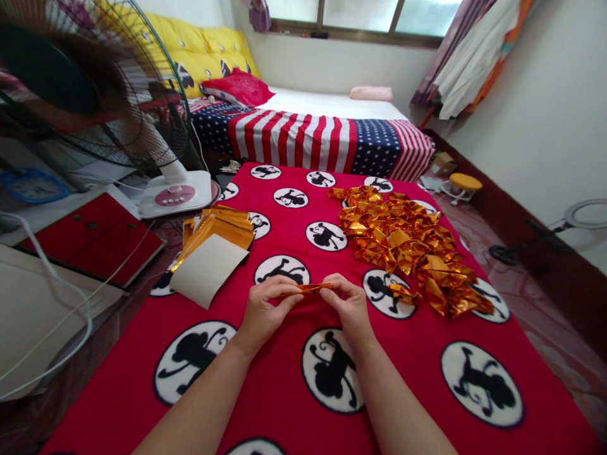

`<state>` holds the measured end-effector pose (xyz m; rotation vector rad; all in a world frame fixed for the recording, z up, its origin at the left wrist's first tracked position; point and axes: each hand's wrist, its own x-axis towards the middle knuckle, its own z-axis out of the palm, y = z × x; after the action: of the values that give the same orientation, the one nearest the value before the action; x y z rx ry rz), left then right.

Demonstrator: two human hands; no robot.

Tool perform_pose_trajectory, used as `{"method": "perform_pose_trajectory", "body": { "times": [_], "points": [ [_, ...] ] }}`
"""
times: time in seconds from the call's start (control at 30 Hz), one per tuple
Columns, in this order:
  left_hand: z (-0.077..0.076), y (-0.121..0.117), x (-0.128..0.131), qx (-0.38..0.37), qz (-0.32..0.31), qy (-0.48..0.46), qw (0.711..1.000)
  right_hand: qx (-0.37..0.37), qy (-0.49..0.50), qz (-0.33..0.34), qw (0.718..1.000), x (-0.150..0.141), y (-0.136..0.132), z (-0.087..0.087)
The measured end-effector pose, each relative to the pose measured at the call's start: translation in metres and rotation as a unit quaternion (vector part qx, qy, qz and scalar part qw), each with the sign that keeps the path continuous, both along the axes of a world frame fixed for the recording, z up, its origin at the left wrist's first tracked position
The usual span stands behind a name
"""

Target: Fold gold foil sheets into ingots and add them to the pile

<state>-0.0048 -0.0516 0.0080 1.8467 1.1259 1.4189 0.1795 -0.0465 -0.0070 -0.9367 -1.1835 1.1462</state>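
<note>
Forearms (202, 395), foil strip (312, 288), perhaps folded, fingers (288, 304) pinching both ends

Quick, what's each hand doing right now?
Left hand: closed, pinching one end of the folded orange foil strip.
Right hand: closed, pinching the strip's other end.

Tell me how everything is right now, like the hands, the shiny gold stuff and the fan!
Left hand: pinching
Right hand: pinching
Gold strip: narrow, held at both ends
Gold foil pieces: crinkled, heaped
Gold sheets: stacked unevenly, pale sheet on top
Fan: upright, blades blurred, probably spinning
Red cloth: spread out
</note>
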Motion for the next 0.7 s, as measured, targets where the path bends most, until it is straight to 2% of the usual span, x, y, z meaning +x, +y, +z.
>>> {"method": "perform_pose_trajectory", "body": {
  "times": [0.23,0.5,0.7],
  "points": [
    [-0.0009,0.0013,-0.0041,-0.02,0.033,-0.013,0.999,-0.03,0.002,-0.038,0.999,0.0002,-0.0023,0.0022],
    [-0.0045,0.0034,-0.0074,-0.062,0.058,-0.055,0.995,-0.045,0.03,-0.072,0.996,0.001,-0.0014,-0.0051],
    [-0.0027,0.0028,-0.0087,-0.073,0.075,-0.052,0.993,-0.034,0.017,-0.081,0.996,0.0003,-0.0022,-0.0036]
  ]
}}
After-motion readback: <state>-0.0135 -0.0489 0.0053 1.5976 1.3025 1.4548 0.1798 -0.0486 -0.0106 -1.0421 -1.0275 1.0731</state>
